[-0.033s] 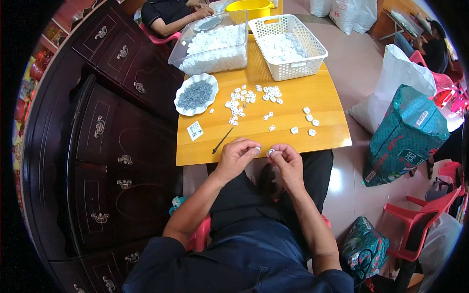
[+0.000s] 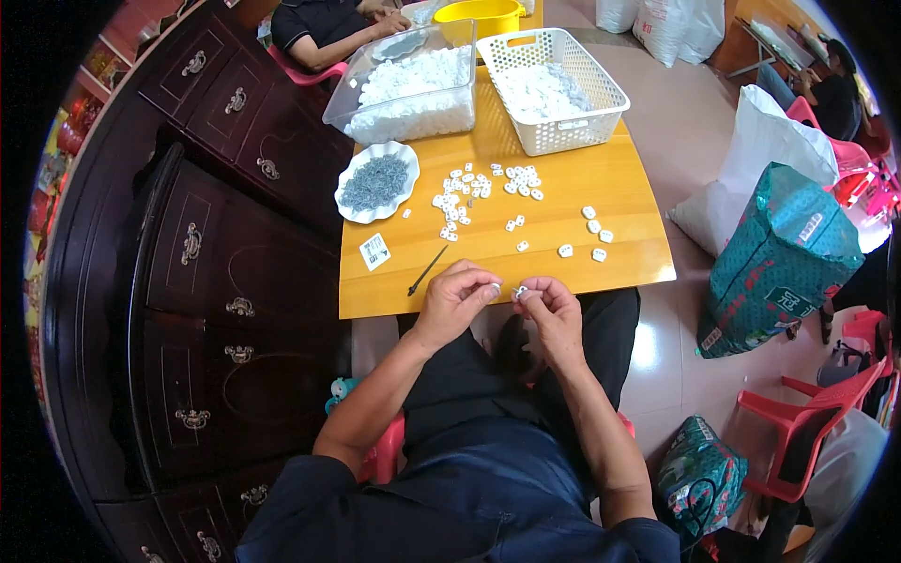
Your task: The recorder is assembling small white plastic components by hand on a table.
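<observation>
Head view, lower centre of the frame: both hands meet just below the near edge of the yellow wooden worktop. The left hand has its grip pinched shut, a small white plastic piece showing at the fingertips. The right hand is pinched closed as well, on a second small white piece, the two pieces almost touching between the hands. What exactly passes between them is too small to tell.

To do this well, I'd judge the pieces want holding right at the fingertips, squared to each other, hands braced close over the lap so nothing slips to the floor.

Now the containers. Centre-left, a white scalloped dish holds a heap of tiny grey metal bits. Above it, a clear plastic tub is piled with white pieces. To its right, a white lattice basket carries a shallower layer of white pieces. At the top edge a yellow plastic bowl; its contents are hidden.

Loose white pieces lie scattered mid-worktop, a thin dark pointed tool near the front edge, a small white card beside it. Another person's arm rests at the top.
</observation>
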Available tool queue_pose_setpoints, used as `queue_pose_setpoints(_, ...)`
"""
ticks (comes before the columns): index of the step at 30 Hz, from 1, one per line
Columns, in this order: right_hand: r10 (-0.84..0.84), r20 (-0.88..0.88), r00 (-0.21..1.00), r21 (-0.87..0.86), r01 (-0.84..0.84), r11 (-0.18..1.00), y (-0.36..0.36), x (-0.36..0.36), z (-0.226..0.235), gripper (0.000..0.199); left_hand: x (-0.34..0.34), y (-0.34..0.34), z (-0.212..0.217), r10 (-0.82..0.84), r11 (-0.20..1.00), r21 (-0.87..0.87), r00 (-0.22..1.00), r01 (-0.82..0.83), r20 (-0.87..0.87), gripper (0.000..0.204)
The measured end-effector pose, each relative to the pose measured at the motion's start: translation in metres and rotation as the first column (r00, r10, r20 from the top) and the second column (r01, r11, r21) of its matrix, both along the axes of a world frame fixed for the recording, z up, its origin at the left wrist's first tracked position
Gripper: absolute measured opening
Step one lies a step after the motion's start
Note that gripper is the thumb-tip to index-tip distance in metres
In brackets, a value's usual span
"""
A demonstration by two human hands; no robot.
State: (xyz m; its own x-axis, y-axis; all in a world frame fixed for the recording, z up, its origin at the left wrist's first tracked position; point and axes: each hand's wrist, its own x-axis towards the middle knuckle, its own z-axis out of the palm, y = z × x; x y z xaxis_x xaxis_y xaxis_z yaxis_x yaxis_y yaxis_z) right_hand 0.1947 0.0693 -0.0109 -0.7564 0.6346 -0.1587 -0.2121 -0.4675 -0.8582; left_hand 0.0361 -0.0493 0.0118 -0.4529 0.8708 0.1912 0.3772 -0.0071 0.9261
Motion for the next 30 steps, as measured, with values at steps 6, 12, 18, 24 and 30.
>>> queue_pose_setpoints(6,-0.004,-0.002,1.000,-0.003,0.004,1.000,0.000,0.000,0.000,0.013,0.004,0.002,0.000,0.050,0.996,-0.085,0.948,-0.024,0.314,0.017)
queue_pose_setpoints(12,0.002,-0.006,1.000,0.003,-0.002,1.000,-0.001,0.000,0.000,0.013,0.007,0.004,0.001,-0.002,1.000,-0.029,0.946,0.012,0.324,0.019)
queue_pose_setpoints(18,-0.003,-0.011,1.000,0.010,0.003,1.000,-0.002,-0.002,-0.001,0.012,0.007,0.003,-0.001,-0.028,0.999,-0.030,0.953,0.039,0.301,0.024)
queue_pose_setpoints(24,0.004,-0.033,0.999,0.020,-0.004,1.000,-0.003,-0.003,-0.008,0.013,0.008,0.003,0.002,-0.035,0.998,-0.048,0.964,0.050,0.265,0.026)
queue_pose_setpoints(30,0.006,-0.029,1.000,0.031,-0.005,1.000,-0.004,-0.003,-0.009,0.013,0.009,0.003,0.004,-0.054,0.996,-0.059,0.958,0.073,0.280,0.027)
